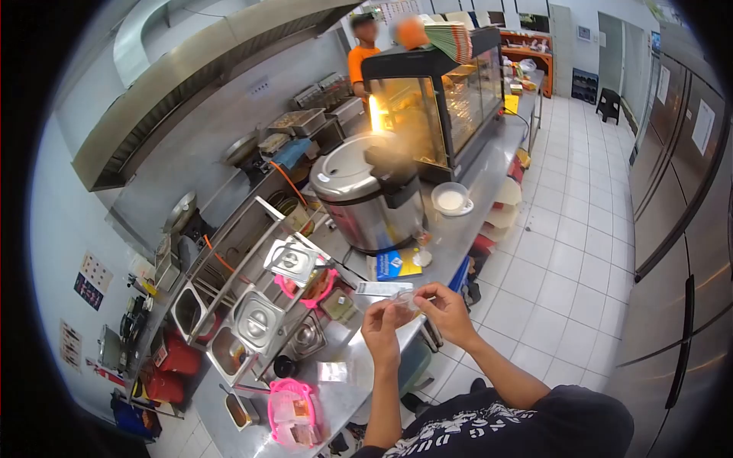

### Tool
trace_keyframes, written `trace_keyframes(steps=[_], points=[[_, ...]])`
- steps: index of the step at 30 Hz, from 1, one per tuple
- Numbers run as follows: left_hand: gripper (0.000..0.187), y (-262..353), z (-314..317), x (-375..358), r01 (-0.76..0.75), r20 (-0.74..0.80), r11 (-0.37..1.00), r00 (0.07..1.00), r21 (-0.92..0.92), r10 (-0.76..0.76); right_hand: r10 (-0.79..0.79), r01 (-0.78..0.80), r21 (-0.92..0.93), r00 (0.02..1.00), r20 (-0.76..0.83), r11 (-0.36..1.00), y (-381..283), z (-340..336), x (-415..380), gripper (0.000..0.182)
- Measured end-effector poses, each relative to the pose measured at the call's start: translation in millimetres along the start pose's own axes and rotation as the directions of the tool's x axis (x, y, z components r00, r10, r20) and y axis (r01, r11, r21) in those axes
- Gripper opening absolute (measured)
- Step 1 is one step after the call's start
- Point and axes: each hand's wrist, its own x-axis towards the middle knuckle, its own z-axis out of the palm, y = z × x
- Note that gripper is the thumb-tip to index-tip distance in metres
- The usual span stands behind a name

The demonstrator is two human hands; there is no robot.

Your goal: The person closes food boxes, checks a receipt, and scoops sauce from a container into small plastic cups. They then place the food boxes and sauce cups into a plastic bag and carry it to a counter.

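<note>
A small clear plastic piece is held up between my two hands, above the edge of the steel counter; its exact kind is too small to make out. My left hand pinches it from the left with the fingers closed. From the other side my right hand grips it between thumb and fingertips. Just behind the hands a white box lies on the counter, with a blue and yellow packet farther back. A small clear packet rests to the left of my left arm.
A large steel rice cooker stands ahead, beside a glass food warmer. Pink baskets and steel pans with lids sit at the left. A lidded white tub is near the counter's edge. Another person stands at the back.
</note>
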Motion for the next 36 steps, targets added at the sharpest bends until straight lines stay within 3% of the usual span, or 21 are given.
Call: trace_keyframes(steps=[1,4,12,18,23,26,32,36], points=[[0.012,-8.4,13.7,-4.7,0.062,0.051,0.998,0.997,-0.028,-0.061,-0.006,0.006,-0.017,0.999,-0.032,1.0,-8.1,-16.2,-6.0,0.013],[0.012,-39.5,57.4,-10.9,0.026,0.128,0.999,0.991,0.02,-0.028,0.017,0.004,0.174,0.993,-0.118,0.985,-24.8,-63.1,-18.1,0.015],[0.011,-78.5,128.8,-19.3,0.162,0.201,0.987,0.967,-0.014,-0.156,-0.005,0.031,0.114,0.975,-0.224,0.993,-51.2,-134.0,-19.6,0.009],[0.01,-91.2,151.2,-0.2,0.166,0.235,0.97,0.95,0.176,-0.206,-0.063,0.066,-0.001,0.955,-0.29,0.998,-31.6,-161.6,3.6,0.01],[0.01,-125.4,165.0,30.0,0.23,0.27,0.973,0.938,-0.014,-0.218,0.01,-0.021,-0.045,0.971,-0.239,0.999,-13.3,-181.0,39.4,0.007],[0.012,-156.4,167.1,54.4,0.225,0.252,0.974,0.941,0.033,-0.226,0.064,-0.087,-0.112,0.979,-0.196,0.99,12.5,-204.8,70.1,0.007],[0.014,-207.2,178.5,125.6,0.364,0.194,0.918,0.9,0.159,-0.39,0.164,-0.189,-0.209,0.978,-0.133,0.959,61.7,-244.3,149.6,0.006],[0.016,-235.1,178.3,170.2,0.358,0.243,0.916,0.886,0.179,-0.394,0.202,-0.218,-0.223,0.975,-0.092,0.95,72.5,-256.1,200.2,0.005]])
